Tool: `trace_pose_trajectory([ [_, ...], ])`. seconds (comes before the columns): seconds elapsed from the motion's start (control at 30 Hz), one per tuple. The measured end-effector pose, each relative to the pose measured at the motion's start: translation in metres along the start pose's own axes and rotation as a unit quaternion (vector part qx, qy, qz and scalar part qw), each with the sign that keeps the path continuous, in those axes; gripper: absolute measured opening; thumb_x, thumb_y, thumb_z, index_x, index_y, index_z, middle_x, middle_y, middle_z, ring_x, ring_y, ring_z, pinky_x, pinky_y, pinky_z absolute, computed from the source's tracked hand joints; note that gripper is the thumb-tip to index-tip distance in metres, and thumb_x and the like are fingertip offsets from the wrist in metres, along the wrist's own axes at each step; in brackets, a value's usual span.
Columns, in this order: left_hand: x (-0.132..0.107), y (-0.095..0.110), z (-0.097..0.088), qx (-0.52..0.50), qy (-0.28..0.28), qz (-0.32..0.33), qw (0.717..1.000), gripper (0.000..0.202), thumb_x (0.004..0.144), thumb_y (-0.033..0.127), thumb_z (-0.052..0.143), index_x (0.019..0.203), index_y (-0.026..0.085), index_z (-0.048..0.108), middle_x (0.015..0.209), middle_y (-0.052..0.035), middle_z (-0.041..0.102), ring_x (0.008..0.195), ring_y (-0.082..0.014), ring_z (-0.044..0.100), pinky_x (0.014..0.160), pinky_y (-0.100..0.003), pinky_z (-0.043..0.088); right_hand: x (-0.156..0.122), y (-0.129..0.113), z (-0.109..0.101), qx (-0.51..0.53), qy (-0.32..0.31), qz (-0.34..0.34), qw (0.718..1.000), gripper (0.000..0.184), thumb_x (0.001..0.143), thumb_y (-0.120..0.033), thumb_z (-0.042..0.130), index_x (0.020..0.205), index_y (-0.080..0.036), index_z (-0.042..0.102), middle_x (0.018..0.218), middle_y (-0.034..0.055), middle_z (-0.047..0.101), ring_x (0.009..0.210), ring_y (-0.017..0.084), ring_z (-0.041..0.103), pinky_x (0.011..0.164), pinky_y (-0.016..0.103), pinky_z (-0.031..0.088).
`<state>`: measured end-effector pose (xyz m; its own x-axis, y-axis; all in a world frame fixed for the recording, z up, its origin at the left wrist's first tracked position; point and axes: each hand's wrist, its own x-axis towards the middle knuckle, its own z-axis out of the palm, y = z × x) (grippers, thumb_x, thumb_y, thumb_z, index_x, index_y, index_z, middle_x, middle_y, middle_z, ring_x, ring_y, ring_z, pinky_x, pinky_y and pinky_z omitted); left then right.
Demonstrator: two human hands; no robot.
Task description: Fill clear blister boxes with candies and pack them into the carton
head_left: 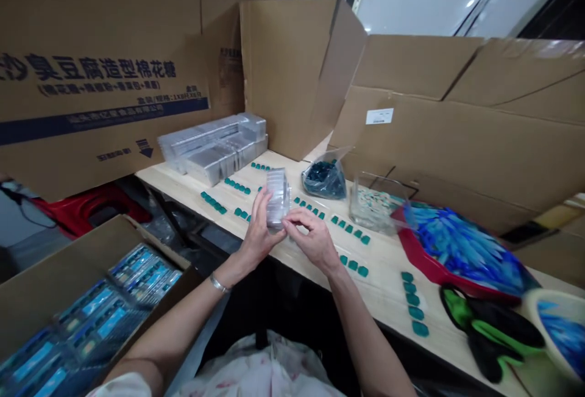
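My left hand wraps its fingers round a stack of clear plastic cases held upright above the wooden table. My right hand is closed in a pinch at the bottom edge of the same stack. Small teal pieces lie in short rows on the table around both hands. A silver bracelet sits on my left wrist.
More clear cases are piled at the back left. A bag of dark teal pieces, a clear tub, a red tray of blue items and green-black gloves lie to the right. A box of blue packs sits lower left. Cardboard boxes wall the back.
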<state>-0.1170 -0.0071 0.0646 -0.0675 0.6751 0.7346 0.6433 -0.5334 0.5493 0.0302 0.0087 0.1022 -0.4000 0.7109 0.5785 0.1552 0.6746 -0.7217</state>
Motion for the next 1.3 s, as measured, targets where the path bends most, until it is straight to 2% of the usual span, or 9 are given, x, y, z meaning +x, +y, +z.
trace_pose_trajectory([
  [0.13, 0.000, 0.005, 0.002, -0.005, -0.052, 0.001, 0.999, 0.076, 0.078, 0.035, 0.064, 0.140, 0.022, 0.023, 0.148, -0.0178, 0.022, 0.138, -0.0295, 0.023, 0.109, -0.048, 0.027, -0.008, 0.004, -0.012, -0.019, -0.035, -0.024, 0.999, 0.014, 0.087, -0.025, 0.052, 0.082, -0.020, 0.064, 0.089, 0.0057, 0.062, 0.085, 0.016, 0.058, 0.080, 0.033, 0.048],
  [0.37, 0.001, 0.002, -0.007, -0.025, -0.088, -0.014, 0.996, 0.066, 0.080, 0.034, 0.062, 0.138, 0.024, 0.031, 0.142, -0.0130, 0.033, 0.134, -0.0250, 0.030, 0.110, -0.043, 0.028, -0.003, 0.013, -0.001, -0.023, -0.030, -0.038, 0.999, 0.017, 0.092, -0.025, 0.041, 0.082, -0.020, 0.055, 0.088, 0.0061, 0.056, 0.089, 0.018, 0.054, 0.085, 0.035, 0.044],
  [0.6, 0.006, -0.008, -0.015, -0.025, -0.096, -0.051, 0.994, 0.054, 0.081, 0.038, 0.060, 0.132, 0.027, 0.044, 0.142, -0.0101, 0.033, 0.133, -0.0244, 0.034, 0.109, -0.041, 0.032, 0.010, 0.015, 0.017, 0.012, -0.028, -0.026, 0.999, 0.017, 0.092, -0.024, 0.039, 0.079, -0.020, 0.050, 0.085, 0.0049, 0.052, 0.085, 0.017, 0.051, 0.082, 0.033, 0.042],
  [0.73, 0.009, -0.021, -0.032, -0.015, -0.071, -0.086, 0.994, 0.053, 0.080, 0.039, 0.062, 0.130, 0.028, 0.047, 0.138, -0.0087, 0.038, 0.130, -0.0232, 0.038, 0.109, -0.041, 0.032, 0.022, 0.025, 0.010, 0.052, 0.012, 0.026, 0.998, 0.018, 0.092, -0.030, 0.041, 0.080, -0.020, 0.049, 0.084, 0.0033, 0.052, 0.082, 0.016, 0.051, 0.078, 0.030, 0.042],
  [0.87, 0.009, -0.049, -0.058, 0.001, 0.006, -0.144, 0.990, 0.049, 0.077, 0.039, 0.064, 0.124, 0.027, 0.054, 0.133, -0.0072, 0.046, 0.126, -0.0220, 0.043, 0.108, -0.040, 0.032, 0.051, 0.050, -0.016, 0.065, 0.095, 0.071, 0.991, 0.020, 0.092, -0.035, 0.042, 0.082, -0.019, 0.049, 0.077, 0.0002, 0.051, 0.074, 0.014, 0.049, 0.074, 0.027, 0.041],
  [0.97, 0.008, -0.064, -0.071, -0.007, 0.049, -0.182, 0.982, 0.049, 0.073, 0.041, 0.068, 0.119, 0.027, 0.058, 0.128, -0.0059, 0.051, 0.124, -0.0220, 0.045, 0.108, -0.040, 0.032, 0.086, 0.075, -0.027, 0.029, 0.109, 0.058, 0.992, 0.022, 0.092, -0.036, 0.039, 0.083, -0.019, 0.049, 0.074, -0.0005, 0.051, 0.071, 0.013, 0.050, 0.073, 0.027, 0.041],
  [1.13, 0.009, -0.061, -0.070, -0.141, 0.054, -0.276, 0.949, 0.049, 0.075, 0.042, 0.065, 0.119, 0.022, 0.059, 0.130, -0.0070, 0.054, 0.124, -0.0229, 0.046, 0.107, -0.037, 0.033, 0.142, 0.130, -0.014, -0.125, 0.103, -0.030, 0.986, 0.023, 0.093, -0.032, 0.033, 0.079, -0.020, 0.046, 0.080, 0.0025, 0.050, 0.072, 0.015, 0.049, 0.072, 0.028, 0.042],
  [1.23, 0.011, -0.053, -0.065, -0.233, 0.030, -0.337, 0.912, 0.054, 0.074, 0.043, 0.066, 0.121, 0.018, 0.057, 0.130, -0.0095, 0.055, 0.120, -0.0245, 0.050, 0.101, -0.035, 0.040, 0.161, 0.164, -0.003, -0.223, 0.083, -0.062, 0.969, 0.024, 0.093, -0.027, 0.029, 0.081, -0.018, 0.047, 0.084, 0.0063, 0.051, 0.080, 0.017, 0.048, 0.077, 0.030, 0.041],
  [1.3, 0.011, -0.049, -0.064, -0.263, 0.021, -0.355, 0.897, 0.056, 0.072, 0.043, 0.068, 0.120, 0.017, 0.058, 0.130, -0.0103, 0.056, 0.119, -0.0250, 0.052, 0.099, -0.034, 0.042, 0.168, 0.182, 0.002, -0.289, 0.052, -0.062, 0.954, 0.026, 0.094, -0.024, 0.026, 0.085, -0.016, 0.049, 0.088, 0.0092, 0.052, 0.084, 0.018, 0.048, 0.080, 0.030, 0.040],
])
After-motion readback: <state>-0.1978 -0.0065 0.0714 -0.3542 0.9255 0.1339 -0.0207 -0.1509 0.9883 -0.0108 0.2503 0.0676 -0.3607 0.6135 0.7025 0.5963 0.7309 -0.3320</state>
